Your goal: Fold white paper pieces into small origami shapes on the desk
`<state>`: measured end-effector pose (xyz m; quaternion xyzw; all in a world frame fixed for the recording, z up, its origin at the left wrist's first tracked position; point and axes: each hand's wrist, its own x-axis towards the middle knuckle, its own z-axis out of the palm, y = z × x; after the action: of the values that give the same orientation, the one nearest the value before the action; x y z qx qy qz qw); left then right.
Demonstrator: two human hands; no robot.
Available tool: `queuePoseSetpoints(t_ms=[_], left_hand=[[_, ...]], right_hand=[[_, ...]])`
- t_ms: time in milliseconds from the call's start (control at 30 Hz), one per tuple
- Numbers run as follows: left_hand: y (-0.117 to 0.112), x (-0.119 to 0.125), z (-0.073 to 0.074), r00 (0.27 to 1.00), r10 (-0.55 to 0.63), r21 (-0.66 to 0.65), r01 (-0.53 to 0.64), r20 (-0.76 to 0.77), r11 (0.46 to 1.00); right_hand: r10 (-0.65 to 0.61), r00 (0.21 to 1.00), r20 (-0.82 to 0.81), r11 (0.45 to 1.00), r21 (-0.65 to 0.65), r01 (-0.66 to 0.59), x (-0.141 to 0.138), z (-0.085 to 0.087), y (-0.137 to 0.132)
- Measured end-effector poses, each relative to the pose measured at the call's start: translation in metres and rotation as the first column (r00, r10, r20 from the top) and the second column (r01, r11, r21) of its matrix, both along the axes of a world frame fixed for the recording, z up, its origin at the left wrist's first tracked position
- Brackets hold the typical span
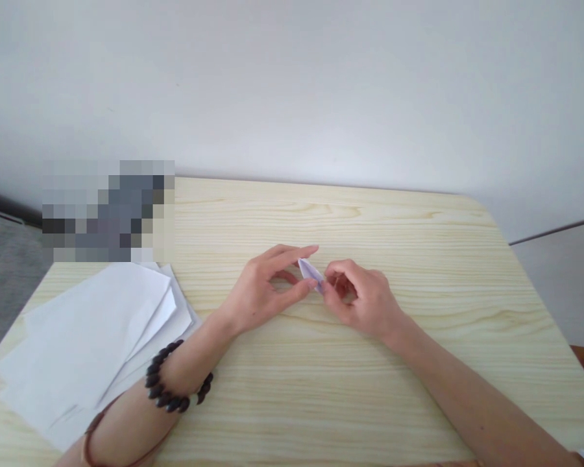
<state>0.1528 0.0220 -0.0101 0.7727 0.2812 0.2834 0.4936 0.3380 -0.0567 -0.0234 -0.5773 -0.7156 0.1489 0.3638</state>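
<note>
A small folded piece of paper (309, 272), white with a pale purple tint, is held between both hands above the middle of the table. My left hand (272, 282) has its thumb on the paper's lower part, with the forefinger stretched past its upper end. My right hand (357, 292) pinches the paper's lower right end between thumb and forefinger, its other fingers curled in. The paper is narrow and pointed at its upper left end. Where my right fingers cover it, its shape is hidden.
Several loose white sheets (97, 324) lie fanned in a stack on the left of the wooden table (418, 240), partly under my left forearm. Behind them a blurred dark object (121, 214) cannot be made out. A pale wall (321, 97) stands along the table's far edge.
</note>
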Motion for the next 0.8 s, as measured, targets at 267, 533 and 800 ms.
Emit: queuePoseSetpoints(t_ms=[267, 533, 800], left_hand=[[-0.01, 0.006, 0.002, 0.995, 0.071, 0.222, -0.054, -0.072, 0.974], [-0.014, 0.011, 0.003, 0.984, 0.141, 0.175, -0.12, -0.114, 0.977], [-0.013, 0.014, -0.003, 0.958, 0.209, 0.171, -0.176, -0.198, 0.969]], right_hand=[[-0.096, 0.956, 0.276, 0.994, 0.078, 0.077, -0.004, 0.001, 0.006], [-0.095, 0.968, 0.233, 0.994, 0.077, 0.079, -0.008, 0.003, 0.005], [-0.126, 0.954, 0.273, 0.992, 0.054, 0.115, -0.012, 0.004, 0.004]])
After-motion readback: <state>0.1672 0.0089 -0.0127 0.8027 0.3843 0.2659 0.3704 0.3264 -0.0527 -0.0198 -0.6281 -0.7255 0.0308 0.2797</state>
